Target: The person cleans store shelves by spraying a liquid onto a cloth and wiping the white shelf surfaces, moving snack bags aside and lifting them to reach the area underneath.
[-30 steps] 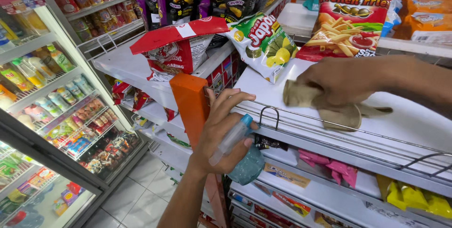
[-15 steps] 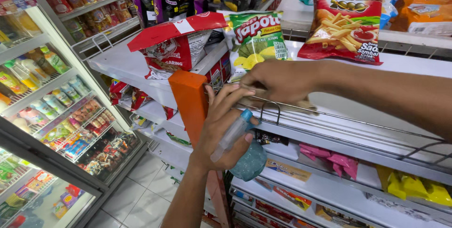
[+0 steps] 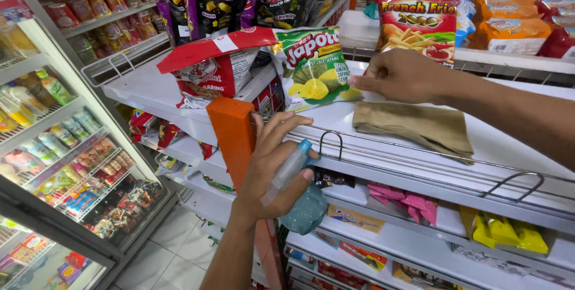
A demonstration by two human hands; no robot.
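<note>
My left hand (image 3: 272, 170) grips a small clear spray bottle (image 3: 306, 211) of bluish liquid and rests against the wire rail of the white shelf (image 3: 509, 146). My right hand (image 3: 401, 74) reaches left across the shelf, and its fingertips pinch the right edge of a green snack bag (image 3: 311, 68). Just below that hand, a folded tan cloth (image 3: 419, 125) lies flat on the shelf, touched by neither hand.
A red-and-white snack bag (image 3: 209, 68) lies left of the green one, and a red fries bag (image 3: 416, 20) stands behind. An orange divider (image 3: 233, 134) sticks out at the shelf end. A glass-door cooler (image 3: 54, 146) with drinks stands at left. Lower shelves hold more packets.
One second ago my right hand pressed the tan cloth on the shelf. It has let the cloth go and moved left to the green bag. My left hand has stayed with the bottle.
</note>
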